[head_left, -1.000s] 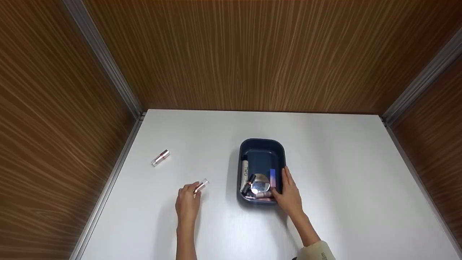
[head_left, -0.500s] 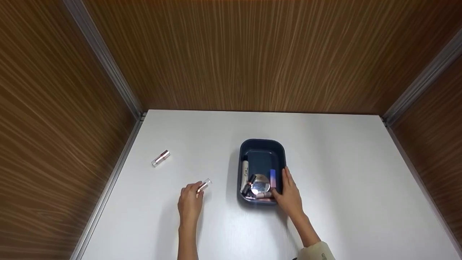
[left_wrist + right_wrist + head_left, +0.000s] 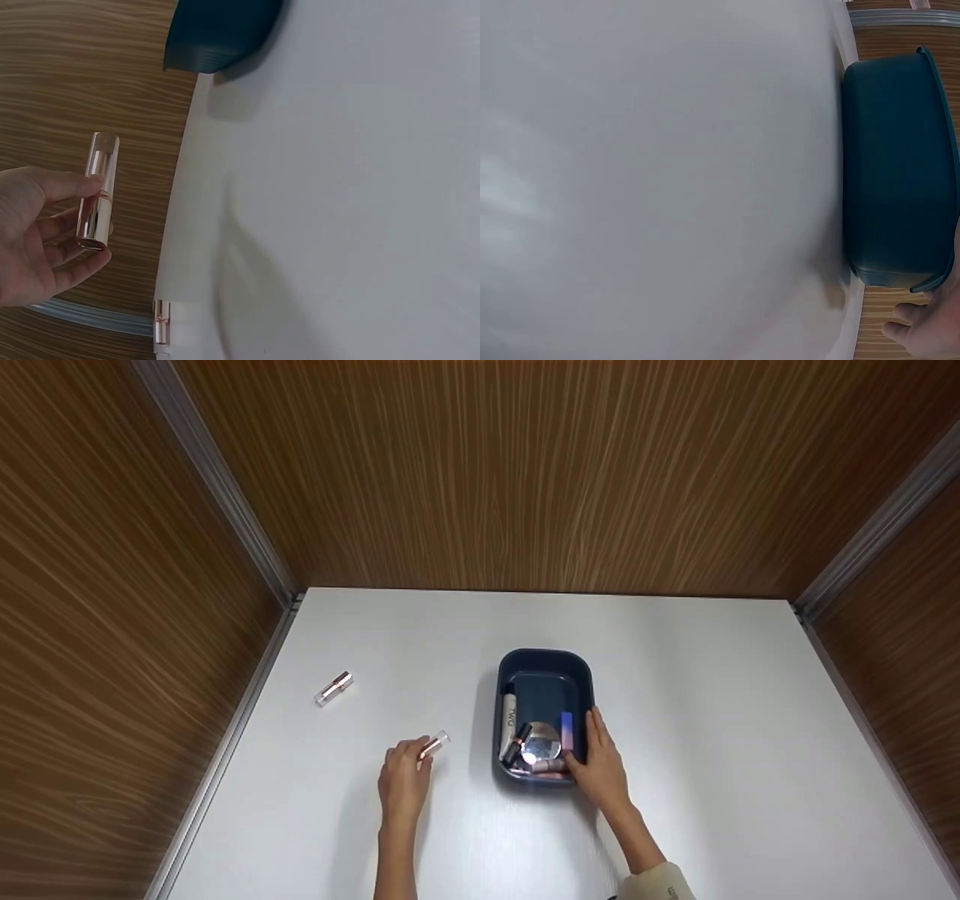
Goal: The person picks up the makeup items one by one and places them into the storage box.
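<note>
Between thumb and fingers, my left hand (image 3: 405,780) holds a shiny rose-gold lipstick (image 3: 433,745) with a clear end, left of the dark blue bin (image 3: 541,690). In the left wrist view the lipstick (image 3: 98,191) is tilted slightly, raised off the white table. My right hand (image 3: 602,771) grips the bin's near right corner, thumb over the rim and fingers along the outer side. The bin's plain outer wall (image 3: 900,165) fills the right of the right wrist view. A second, similar lipstick (image 3: 334,689) lies on the table farther left.
Inside the bin lie a white tube (image 3: 508,720), a black tube (image 3: 517,744), a round mirror-like disc (image 3: 541,742), a purple-to-pink stick (image 3: 567,730) and other small cosmetics. Wood-grain panels (image 3: 487,472) stand around the white table (image 3: 697,697) at the back and both sides.
My left hand, with the lipstick in it, has moved a little to the right toward the bin. The right hand and the bin have stayed in place.
</note>
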